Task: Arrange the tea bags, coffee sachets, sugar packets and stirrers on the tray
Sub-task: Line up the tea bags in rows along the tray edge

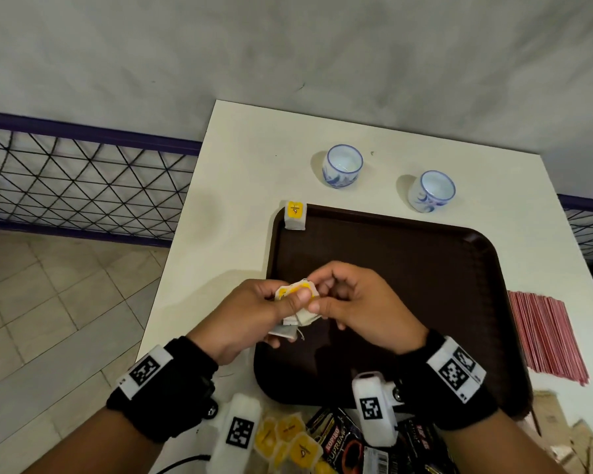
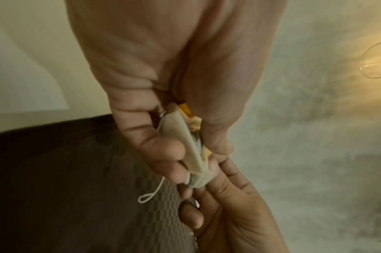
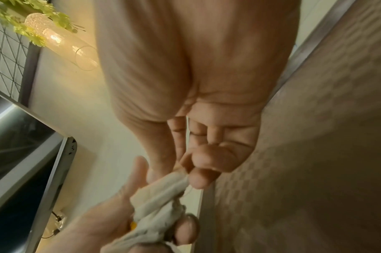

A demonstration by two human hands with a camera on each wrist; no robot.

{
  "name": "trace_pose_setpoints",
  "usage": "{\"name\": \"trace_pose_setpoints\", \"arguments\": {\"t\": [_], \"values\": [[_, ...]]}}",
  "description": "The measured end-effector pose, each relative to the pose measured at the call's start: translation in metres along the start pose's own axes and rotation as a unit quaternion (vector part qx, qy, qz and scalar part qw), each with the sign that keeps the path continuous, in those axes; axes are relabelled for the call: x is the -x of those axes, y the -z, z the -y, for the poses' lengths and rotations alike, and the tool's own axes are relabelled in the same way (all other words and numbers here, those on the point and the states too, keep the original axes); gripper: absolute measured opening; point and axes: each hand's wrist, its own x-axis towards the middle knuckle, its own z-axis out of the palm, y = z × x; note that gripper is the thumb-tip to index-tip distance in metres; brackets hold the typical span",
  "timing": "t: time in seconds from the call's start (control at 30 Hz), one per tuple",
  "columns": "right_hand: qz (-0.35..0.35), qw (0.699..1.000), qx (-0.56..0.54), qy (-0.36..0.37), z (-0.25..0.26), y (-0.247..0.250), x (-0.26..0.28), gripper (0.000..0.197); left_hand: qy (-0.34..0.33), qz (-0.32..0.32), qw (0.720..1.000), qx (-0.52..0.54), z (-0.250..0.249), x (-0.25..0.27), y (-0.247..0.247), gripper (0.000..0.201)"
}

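My left hand (image 1: 278, 309) grips a small bunch of tea bags (image 1: 298, 302) with yellow tags, held above the left edge of the dark brown tray (image 1: 425, 268). My right hand (image 1: 322, 299) pinches the top tea bag of that bunch between thumb and forefinger. The left wrist view shows the bunch of tea bags (image 2: 194, 150) edge-on in my left hand (image 2: 185, 154), a string loop dangling below. The right wrist view shows my right hand (image 3: 191, 172) pinching the pale bags (image 3: 161, 202). One tea bag (image 1: 295, 215) lies at the tray's far left corner.
Two blue-and-white cups (image 1: 342, 165) (image 1: 431, 190) stand on the white table (image 1: 240, 186) beyond the tray. Red stirrers (image 1: 545, 336) lie right of the tray. More tea bags (image 1: 288, 439) and black coffee sachets (image 1: 339, 439) lie near the front edge. A mesh railing (image 1: 83, 179) is on the left.
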Motion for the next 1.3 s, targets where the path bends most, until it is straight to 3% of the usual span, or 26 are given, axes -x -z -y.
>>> {"name": "trace_pose_setpoints", "arguments": {"t": [0.2, 0.43, 0.6, 1.0, 1.3], "values": [[-0.066, 0.997, 0.016, 0.019, -0.006, -0.005, -0.001, 0.015, 0.002, 0.033, 0.999, 0.005, 0.000, 0.001, 0.005, 0.034], [-0.096, 0.995, 0.022, 0.026, -0.007, -0.001, 0.000, 0.007, -0.010, -0.005, 1.000, -0.019, 0.007, -0.003, 0.009, 0.026], [-0.157, 0.987, -0.039, -0.022, -0.002, 0.019, -0.010, 0.007, -0.023, -0.035, 0.999, -0.025, 0.011, -0.001, 0.015, 0.023], [-0.137, 0.987, -0.002, -0.084, 0.003, 0.019, -0.101, 0.016, -0.011, -0.035, 0.999, -0.031, 0.018, 0.006, 0.018, 0.018], [-0.177, 0.977, -0.006, -0.118, 0.000, 0.010, -0.126, 0.004, -0.007, -0.034, 0.999, -0.032, 0.016, 0.006, 0.020, 0.017]]}}
